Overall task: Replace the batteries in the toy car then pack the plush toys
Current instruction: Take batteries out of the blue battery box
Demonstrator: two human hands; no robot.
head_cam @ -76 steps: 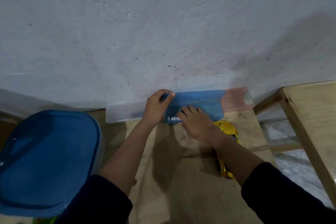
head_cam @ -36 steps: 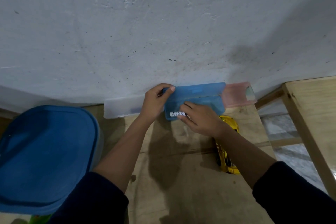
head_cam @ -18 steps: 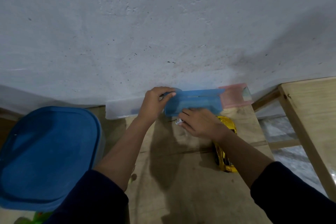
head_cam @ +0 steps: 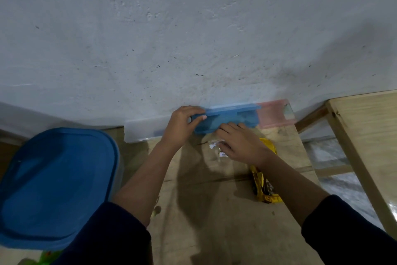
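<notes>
We're steadying the box (head_cam: 227, 117), left hand (head_cam: 182, 127) gripping its end, while our right hand (head_cam: 241, 146) is pinching a packet (head_cam: 214, 147) beside it.

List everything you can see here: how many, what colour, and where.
Wooden table: one, tan, under everything.
Second wooden table: one, tan, at right.
Large plastic container with blue lid: one, blue, table's left side.
Translucent white plastic box: one, whitish, against the wall.
Translucent blue plastic box: one, blue, right of the white one.
Translucent pink plastic box: one, pink, right of the blue one.
Small clear packet with white labels: one, clear, below the blue box.
Yellow toy car: one, yellow, table's right side, partly covered.
Green item: one, bottom left, cut off.
Left hand: grips the blue box's left end.
Right hand: pinches the packet.
</notes>
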